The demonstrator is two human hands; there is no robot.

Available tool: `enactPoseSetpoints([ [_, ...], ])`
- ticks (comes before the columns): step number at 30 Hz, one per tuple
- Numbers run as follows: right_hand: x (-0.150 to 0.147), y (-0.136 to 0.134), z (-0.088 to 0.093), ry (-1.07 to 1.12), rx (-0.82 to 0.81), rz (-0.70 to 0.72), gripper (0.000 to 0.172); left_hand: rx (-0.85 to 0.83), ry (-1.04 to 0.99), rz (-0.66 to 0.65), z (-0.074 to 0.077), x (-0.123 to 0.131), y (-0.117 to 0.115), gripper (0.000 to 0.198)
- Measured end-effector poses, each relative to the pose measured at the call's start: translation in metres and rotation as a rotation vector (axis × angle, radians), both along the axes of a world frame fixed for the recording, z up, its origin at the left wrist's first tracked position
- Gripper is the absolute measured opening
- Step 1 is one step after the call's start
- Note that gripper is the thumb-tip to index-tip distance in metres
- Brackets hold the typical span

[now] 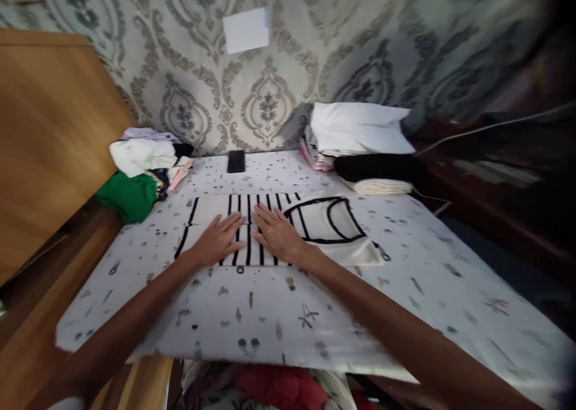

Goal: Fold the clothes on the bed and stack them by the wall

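A white garment with black stripes [339,251] lies flat and folded into a long shape on the table with a patterned white cover [252,320]. My left hand [219,240] rests palm down on its striped part, left of the middle, fingers spread. Just to the right, my right hand [279,235] presses flat on the same stripes, its fingers apart. The fingertips of the two hands are close together. A black-edged curved section of the garment shows to the right of my right hand.
A heap of clothes [144,156] with a green piece sits at the back left, beside a wooden cabinet [58,140]. Near the wall lies a dark phone-like object [236,161]. Folded clothes [360,128] are stacked at the back right. Below the front edge are more clothes [283,389].
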State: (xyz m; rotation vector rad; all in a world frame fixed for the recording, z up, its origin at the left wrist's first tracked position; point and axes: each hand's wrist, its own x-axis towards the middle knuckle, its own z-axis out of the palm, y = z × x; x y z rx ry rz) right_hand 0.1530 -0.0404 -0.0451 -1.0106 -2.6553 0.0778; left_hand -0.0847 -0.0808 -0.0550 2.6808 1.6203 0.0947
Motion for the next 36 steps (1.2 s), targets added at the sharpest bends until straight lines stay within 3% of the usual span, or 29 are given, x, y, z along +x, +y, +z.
enactPoseSetpoints([
  [6,-0.002,0.013,-0.030,-0.030,0.038,0.007,0.059,-0.075,-0.055,0.032,0.005,-0.019,0.015,0.072],
  [13,-0.004,0.008,-0.027,-0.062,0.073,-0.089,0.061,-0.064,-0.117,0.216,0.007,-0.063,0.042,0.059],
  [20,0.001,0.008,-0.023,-0.011,0.078,-0.122,0.046,0.082,-0.272,0.059,0.024,-0.096,0.017,0.041],
  [27,0.005,0.009,-0.022,-0.017,0.048,-0.174,0.061,0.046,-0.244,0.073,0.033,-0.107,0.008,0.039],
  [30,0.005,0.008,-0.019,-0.048,0.022,-0.179,0.064,0.074,-0.359,0.183,0.028,-0.106,0.006,0.039],
  [33,0.007,0.007,-0.015,-0.055,-0.007,-0.179,0.063,0.110,-0.393,0.449,0.025,-0.108,0.004,0.038],
  [36,0.007,0.006,-0.009,-0.017,-0.023,-0.174,0.055,-0.012,-0.344,0.678,0.026,-0.108,0.009,0.038],
])
